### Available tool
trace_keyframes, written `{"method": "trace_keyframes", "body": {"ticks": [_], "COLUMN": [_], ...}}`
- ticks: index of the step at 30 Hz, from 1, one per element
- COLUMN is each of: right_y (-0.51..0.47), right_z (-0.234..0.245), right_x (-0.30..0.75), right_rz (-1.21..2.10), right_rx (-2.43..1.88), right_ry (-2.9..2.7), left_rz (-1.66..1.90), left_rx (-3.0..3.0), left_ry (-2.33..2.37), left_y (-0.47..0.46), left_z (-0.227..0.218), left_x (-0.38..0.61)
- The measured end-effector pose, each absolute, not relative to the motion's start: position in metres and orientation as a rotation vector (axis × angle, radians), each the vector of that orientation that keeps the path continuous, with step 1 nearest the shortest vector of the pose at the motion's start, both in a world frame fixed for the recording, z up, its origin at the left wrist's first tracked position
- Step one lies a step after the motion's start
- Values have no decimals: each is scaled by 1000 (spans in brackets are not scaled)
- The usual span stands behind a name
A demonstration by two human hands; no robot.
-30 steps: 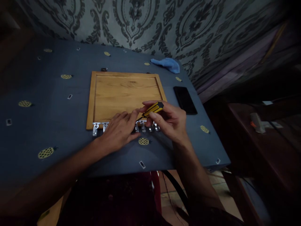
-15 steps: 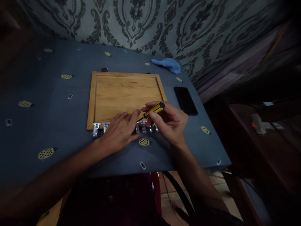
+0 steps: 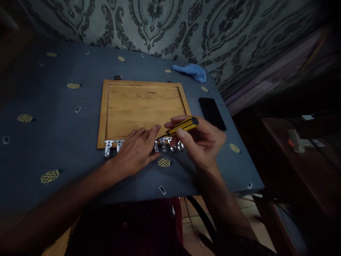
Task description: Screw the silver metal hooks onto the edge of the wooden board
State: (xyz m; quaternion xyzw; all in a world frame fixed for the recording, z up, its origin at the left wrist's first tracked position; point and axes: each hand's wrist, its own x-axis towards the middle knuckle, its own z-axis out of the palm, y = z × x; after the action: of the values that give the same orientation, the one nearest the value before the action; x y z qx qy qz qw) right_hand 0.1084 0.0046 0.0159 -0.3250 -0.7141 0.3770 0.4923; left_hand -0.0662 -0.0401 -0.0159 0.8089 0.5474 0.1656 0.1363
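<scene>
A square wooden board (image 3: 144, 106) lies on the blue patterned tablecloth (image 3: 53, 121). Along its near edge runs a row of silver metal hooks (image 3: 110, 145). My left hand (image 3: 135, 151) lies flat over the middle of that row, fingers stretched out and pressing down. My right hand (image 3: 202, 140) is closed round a yellow and black screwdriver (image 3: 183, 126), whose tip points down and left at the hook strip just beside my left fingertips. The hooks under my left hand are hidden.
A black phone (image 3: 212, 113) lies right of the board. A crumpled blue cloth (image 3: 190, 71) sits at the far right corner by the patterned wall. The table's right edge (image 3: 247, 170) drops off beside dark wooden furniture (image 3: 301, 149).
My right hand has drawn the screwdriver handle slightly right and laid it flatter. My left hand stays on the hooks.
</scene>
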Motion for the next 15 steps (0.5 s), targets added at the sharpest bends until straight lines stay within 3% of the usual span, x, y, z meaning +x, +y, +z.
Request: {"method": "trace_keyframes", "body": {"ticks": [15], "right_y": [-10], "right_z": [0], "right_x": [121], "right_rz": [810], "right_rx": [-846], "right_ry": [-1689], "left_rz": [495], "left_rx": [2391], "left_ry": [1579], "left_y": [-41], "left_z": [-17], "left_x": [-67]}}
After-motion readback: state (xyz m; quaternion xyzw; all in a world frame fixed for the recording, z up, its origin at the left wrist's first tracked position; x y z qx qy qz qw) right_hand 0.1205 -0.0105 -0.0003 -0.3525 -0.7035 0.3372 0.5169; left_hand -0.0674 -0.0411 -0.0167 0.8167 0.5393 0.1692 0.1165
